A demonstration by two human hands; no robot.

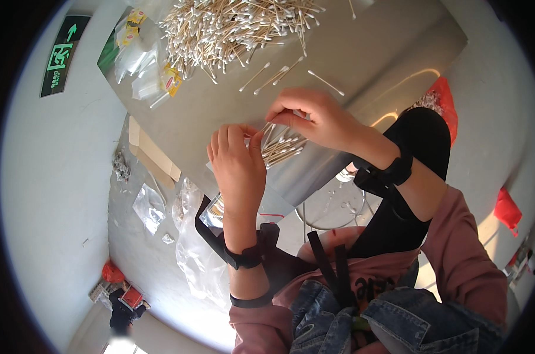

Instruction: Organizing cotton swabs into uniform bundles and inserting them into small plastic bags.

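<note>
Pinching beside half-hidden swabs point(285, 150) | left hand point(239, 160), right hand point(322, 121): grip together, contents unclear | swab heap point(232, 29), packets point(140, 59) beyond

Place: a small workshop, by the look of it
Table point(391, 53): smooth and grey, bearing a big heap of loose cotton swabs point(232, 32) and clear bags point(140, 62) with yellow labels
Wall point(28, 153): plain, with a green arrow sign point(66, 56) (the sort work buildings carry)
Floor point(140, 251): littered with plastic point(194, 242) and cardboard point(152, 150)
Far corner: another person point(121, 312)
</note>
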